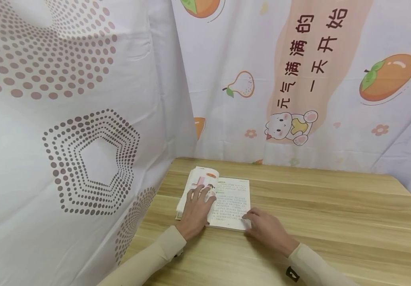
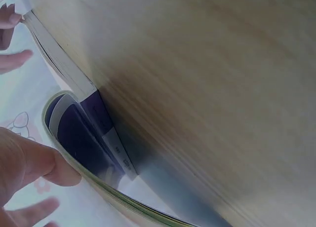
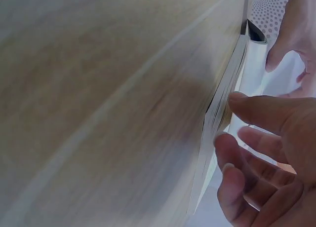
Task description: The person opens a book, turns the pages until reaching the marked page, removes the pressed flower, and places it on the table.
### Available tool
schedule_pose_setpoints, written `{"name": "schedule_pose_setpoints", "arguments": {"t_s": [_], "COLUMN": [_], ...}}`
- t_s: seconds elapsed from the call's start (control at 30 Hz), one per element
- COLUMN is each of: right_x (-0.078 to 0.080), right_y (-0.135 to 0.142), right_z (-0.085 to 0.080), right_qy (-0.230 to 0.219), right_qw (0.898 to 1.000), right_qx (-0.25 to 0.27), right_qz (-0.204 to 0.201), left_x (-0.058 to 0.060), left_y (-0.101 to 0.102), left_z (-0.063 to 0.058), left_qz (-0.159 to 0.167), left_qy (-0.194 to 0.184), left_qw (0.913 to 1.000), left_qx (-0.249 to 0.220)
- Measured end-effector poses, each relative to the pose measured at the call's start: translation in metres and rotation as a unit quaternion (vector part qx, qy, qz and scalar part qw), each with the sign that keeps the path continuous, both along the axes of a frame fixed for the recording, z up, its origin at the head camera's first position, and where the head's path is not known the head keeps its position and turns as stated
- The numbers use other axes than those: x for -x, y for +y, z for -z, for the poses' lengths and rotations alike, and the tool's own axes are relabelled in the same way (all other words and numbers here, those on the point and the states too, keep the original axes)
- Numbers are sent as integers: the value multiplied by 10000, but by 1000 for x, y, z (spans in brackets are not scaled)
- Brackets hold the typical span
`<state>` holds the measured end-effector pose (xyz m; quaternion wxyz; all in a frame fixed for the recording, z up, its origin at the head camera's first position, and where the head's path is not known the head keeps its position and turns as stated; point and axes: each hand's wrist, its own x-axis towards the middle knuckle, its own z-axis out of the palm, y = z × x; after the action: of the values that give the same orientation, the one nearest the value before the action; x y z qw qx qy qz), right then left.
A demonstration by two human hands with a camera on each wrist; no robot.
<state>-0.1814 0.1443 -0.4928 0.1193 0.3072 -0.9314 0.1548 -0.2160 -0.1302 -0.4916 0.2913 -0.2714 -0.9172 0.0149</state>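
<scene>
An open book [image 1: 232, 202] lies on the table, its thicker left stack of pages curling up near the spine. My left hand [image 1: 196, 208] rests on the illustrated left page with fingers spread; in the left wrist view its thumb [image 2: 61, 172] touches the curved edge of the pages. At the lower right corner of the book is my right hand [image 1: 268, 230], fingers loosely bent. The right wrist view has its thumb [image 3: 261, 108] against the page edges, with the fingertips [image 3: 228, 145] beside the corner. No page is visibly pinched there.
The wood-grain table [image 1: 320, 206] extends to the right of the book. A white curtain with dotted patterns [image 1: 94, 159] hangs along the left side, and a printed fabric with fruit and a cartoon bear [image 1: 287, 127] hangs behind the table.
</scene>
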Motion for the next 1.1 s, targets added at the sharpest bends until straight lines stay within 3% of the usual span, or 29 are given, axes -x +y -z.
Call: {"name": "schedule_pose_setpoints", "arguments": {"t_s": [0.3, 0.6, 0.9, 1.1], "right_x": [1, 2, 5, 6], "right_y": [1, -1, 0, -1], "right_z": [2, 3, 4, 4], "right_qy": [277, 1236, 1433, 1489], "right_qw": [9990, 9900, 9870, 9863], "right_qx": [-170, -124, -258, -124], "right_qz": [-309, -674, -674, -696], "left_x": [-1, -2, -1, -1], "left_y": [0, -1, 2, 4], "left_z": [-1, 0, 2, 2], "left_qz": [74, 384, 983, 1040], "left_qy": [-518, -493, -744, -846], "left_qw": [9984, 9980, 9921, 9905], "left_qx": [223, 17, -228, -309]}}
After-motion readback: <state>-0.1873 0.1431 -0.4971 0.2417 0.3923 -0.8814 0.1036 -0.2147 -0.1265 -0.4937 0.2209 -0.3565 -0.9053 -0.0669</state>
